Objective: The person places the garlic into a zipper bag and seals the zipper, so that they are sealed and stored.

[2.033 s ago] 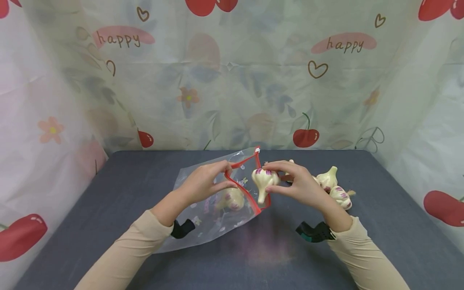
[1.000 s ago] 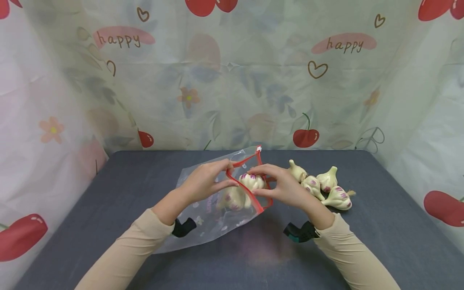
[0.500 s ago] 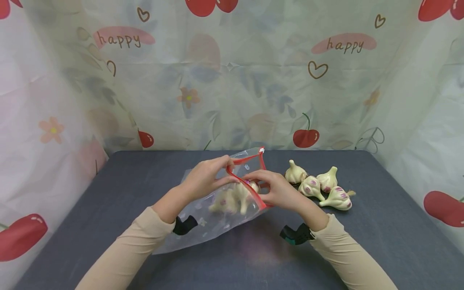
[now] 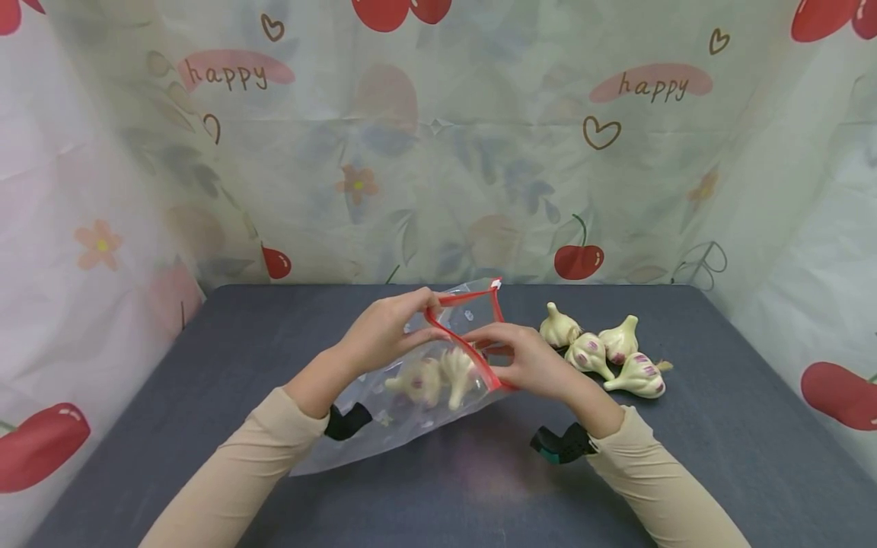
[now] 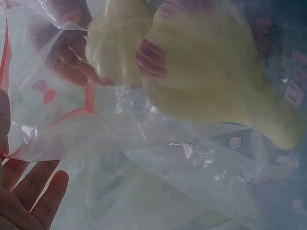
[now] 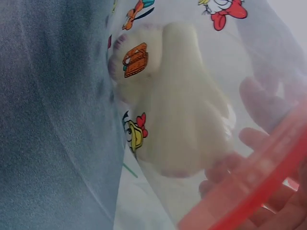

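Note:
My left hand [image 4: 390,327] pinches the red-edged mouth of a clear zip bag [image 4: 404,426] between thumb and fingers, spreading it. Two pale garlic bulbs with purple streaks lie inside. One garlic bulb [image 4: 418,380] is deeper in, on the left. The other garlic bulb [image 4: 457,373] sits near the mouth, stem pointing down. My right hand [image 4: 517,354] reaches through the opening, and its fingertips are right at that bulb's base. In the right wrist view, the fingers [image 6: 254,139] show through the plastic beside the nearer bulb, partly veiled by the red zip strip.
Several more garlic bulbs [image 4: 639,374] lie in a group on the dark grey table [image 4: 719,457], right of the bag. A patterned curtain [image 4: 438,190] hangs behind the table and along both sides.
My right hand has carried a garlic bulb leftward from outside the mouth into the bag. Lately the bulb has slipped down and left from the fingertips. My left hand keeps its pinch.

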The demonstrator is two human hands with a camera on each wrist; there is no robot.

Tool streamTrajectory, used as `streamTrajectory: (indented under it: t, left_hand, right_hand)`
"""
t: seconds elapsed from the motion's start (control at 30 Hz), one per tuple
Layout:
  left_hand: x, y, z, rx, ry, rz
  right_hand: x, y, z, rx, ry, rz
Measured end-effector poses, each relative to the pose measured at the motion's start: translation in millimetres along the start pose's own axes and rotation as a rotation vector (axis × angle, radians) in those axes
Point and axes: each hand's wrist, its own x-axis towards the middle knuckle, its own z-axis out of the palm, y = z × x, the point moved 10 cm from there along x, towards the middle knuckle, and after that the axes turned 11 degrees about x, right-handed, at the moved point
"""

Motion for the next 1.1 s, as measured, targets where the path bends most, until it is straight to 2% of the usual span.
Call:
streamTrajectory:
  t: [0.37,0.8,1.1]
  left_hand:
    - [-0.4,-1.4,-0.8,-0.003,-0.009,-0.018]
    - [-1.6,-3.3,0.8,-0.008,-0.018,-0.023]
    - [-3.0,-4.6,-3.1,-0.014,-0.007,-0.025]
  right_hand:
    - [-7.3,2.3,-13.6,-0.024,0.049,0.022]
    - [-25.6,9.5,-40.4,-0.039,0.151,0.056]
    - [-45.5,26.1,-65.1,-0.087,0.229,0.139]
